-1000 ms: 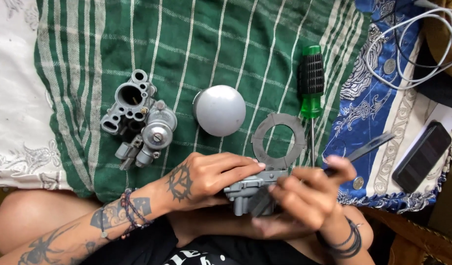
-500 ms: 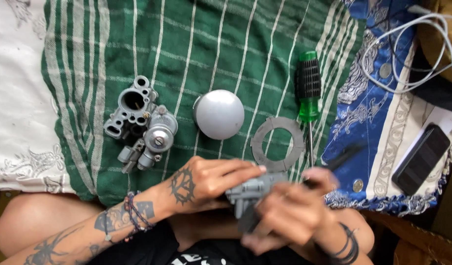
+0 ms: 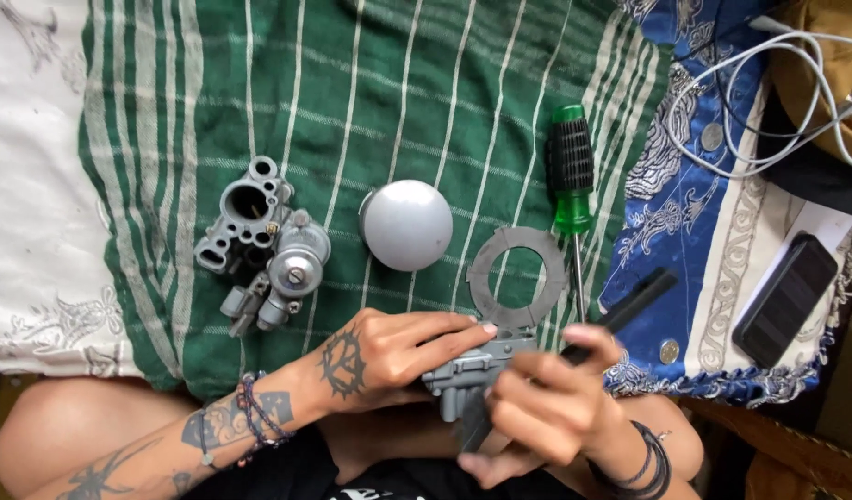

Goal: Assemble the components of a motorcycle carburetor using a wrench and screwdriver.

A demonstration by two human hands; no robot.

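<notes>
A small grey metal engine part (image 3: 467, 375) is held low in the middle, just above the lap. It is gripped by the left hand (image 3: 379, 356), with the fingers curled around its top edge. A thin dark tool (image 3: 629, 310) is pinched in the fingers of the right hand (image 3: 546, 407), and its tip is pointed at the part. On the green striped cloth (image 3: 398, 111) a flat grey ring (image 3: 516, 276), a round grey cap (image 3: 407, 225), a green and black screwdriver (image 3: 571, 181) and a bigger grey metal carburettor body (image 3: 264, 245) are laid out.
</notes>
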